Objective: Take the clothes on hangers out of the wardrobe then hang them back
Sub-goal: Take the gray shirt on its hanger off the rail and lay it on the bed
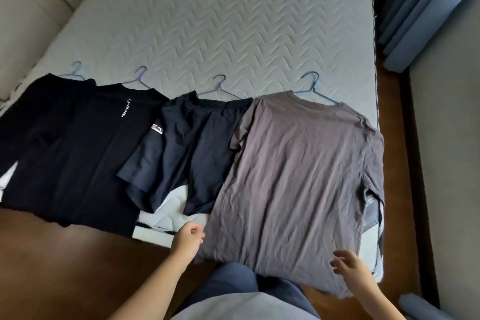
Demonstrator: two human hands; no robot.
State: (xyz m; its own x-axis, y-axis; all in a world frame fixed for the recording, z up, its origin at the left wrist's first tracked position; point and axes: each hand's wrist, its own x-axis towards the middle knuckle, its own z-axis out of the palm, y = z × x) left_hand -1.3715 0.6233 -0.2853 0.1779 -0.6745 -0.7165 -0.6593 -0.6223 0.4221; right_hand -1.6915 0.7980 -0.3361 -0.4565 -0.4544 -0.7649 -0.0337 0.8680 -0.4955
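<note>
Several garments on hangers lie in a row across the near end of the bed [233,21]. A grey-brown T-shirt [298,176] on a blue hanger [315,91] is at the right, its hem hanging over the bed's edge. Left of it lie dark navy shorts [192,148], a black shirt with white lettering [85,150] and another black garment [28,112] at the far left. My left hand [188,240] hovers loosely curled at the T-shirt's lower left edge. My right hand [349,266] rests with fingers spread on its lower right hem. The wardrobe is out of view.
Dark wooden floor [65,267] runs along the near side and right of the bed. Blue curtains [420,8] hang at the upper right beside a grey wall. A padded beige headboard or wall [31,8] is at the upper left. My legs stand against the bed.
</note>
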